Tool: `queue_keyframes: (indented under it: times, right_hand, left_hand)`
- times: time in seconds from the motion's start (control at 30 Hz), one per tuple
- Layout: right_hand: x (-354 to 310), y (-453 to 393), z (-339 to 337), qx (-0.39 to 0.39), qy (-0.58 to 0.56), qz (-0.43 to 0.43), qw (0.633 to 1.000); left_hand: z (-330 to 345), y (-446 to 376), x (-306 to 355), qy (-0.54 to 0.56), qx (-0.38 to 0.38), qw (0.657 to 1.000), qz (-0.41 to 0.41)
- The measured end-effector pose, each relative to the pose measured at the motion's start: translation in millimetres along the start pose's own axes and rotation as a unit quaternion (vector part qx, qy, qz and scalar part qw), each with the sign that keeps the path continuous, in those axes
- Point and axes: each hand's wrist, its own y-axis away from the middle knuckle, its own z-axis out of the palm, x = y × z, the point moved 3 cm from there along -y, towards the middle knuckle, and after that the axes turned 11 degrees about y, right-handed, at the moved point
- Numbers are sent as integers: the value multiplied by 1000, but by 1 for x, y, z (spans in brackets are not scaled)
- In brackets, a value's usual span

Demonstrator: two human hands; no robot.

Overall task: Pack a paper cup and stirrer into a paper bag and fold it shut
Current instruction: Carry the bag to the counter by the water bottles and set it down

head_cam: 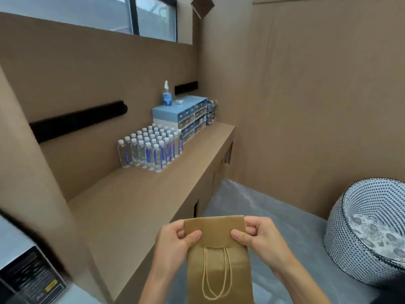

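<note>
Paper bag (219,266) is held in the air at the bottom centre of the view, its flat face toward the camera. Top of the bag is folded down toward the camera; the flap's lower edge lies across the bag just above where the twine handles (217,275) come out. The handles hang down the bag's front in two loops.

Left hand (175,240) pinches the flap at the bag's left edge, thumb on the front and fingers curled behind. Right hand (258,235) pinches the flap at the bag's right edge in the same way, thumb on the front. Both hands are closed on the paper. Cup and stirrer: cannot tell from this view whether they are inside the bag.

Left of the bag, at the lower corner of the view, a dark appliance (28,275) with a label; blurred. Right of the bag, a dotted black-and-white seat cushion (368,229) rests on the pale grey floor (285,218).

Beyond the bag and to its left, a long brown counter (135,202) runs away along the wall. Farther along it stands a block of small clear water bottles (151,148) with white caps, in close rows. Just behind the bottles is a blue and white drawer unit (184,117), with a spray bottle (167,94) on top. Above the counter, a window (131,14).
</note>
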Motion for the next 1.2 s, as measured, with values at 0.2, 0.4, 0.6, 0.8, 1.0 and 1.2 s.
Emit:
queue_keyframes:
  times: [0.2,0.4,0.6,0.8,1.0,1.2]
  right_hand:
    - [-10,-134,2,-63,-11,-13,998]
    - [-9,-264,61,-169,6,-20,985]
    - [-4,-392,139,-304,36,-35,951]
    - [4,-504,215,-419,86,-49,903]
    - [19,-579,296,-496,137,-78,854]
    - [51,-594,355,-522,195,-122,821]
  left_hand:
    - [-23,-106,18,-7,52,999,15]
    - [-88,-171,19,-11,167,986,14]
    - [-158,-234,14,-8,279,960,27]
    - [-214,-295,-4,-14,404,915,16]
    - [-266,-332,-26,-65,516,854,-8]
    - [-299,-335,-61,-168,580,795,-52]
